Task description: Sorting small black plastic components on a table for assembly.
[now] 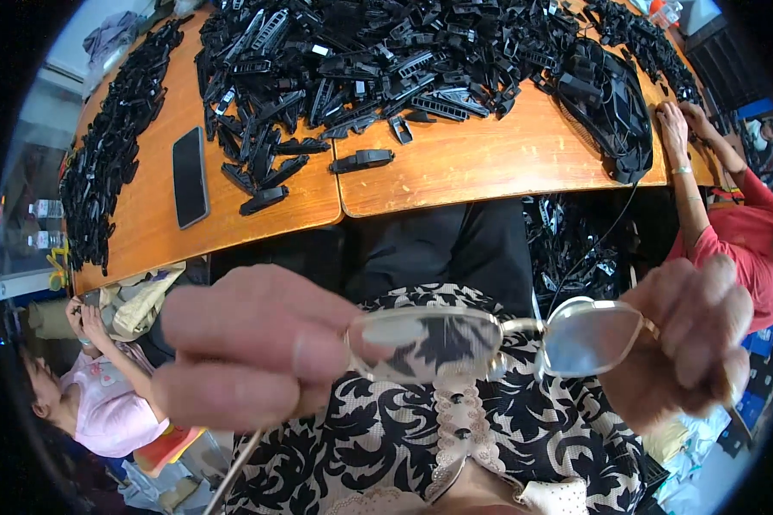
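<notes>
A pair of eyeglasses (429,343) with a thin gold-coloured frame hangs close in front of my chest, its clear lenses showing my patterned clothing behind. My left hand (249,343) is closed around one side of the frame, thumb and fingers pressed together. On the other side, my right hand (683,339) pinches the glasses near the hinge with curled fingers. A slim temple arm (236,472) runs down below my left hand. Most of the right temple is hidden by my right hand.
Beyond my lap, a wooden table (275,225) bears heaps of black plastic parts (352,69), a smartphone (191,178) and a black mesh bag (605,112). A person in pink (112,403) sits at left, another in red (734,232) at right. More black parts (575,249) lie below the table.
</notes>
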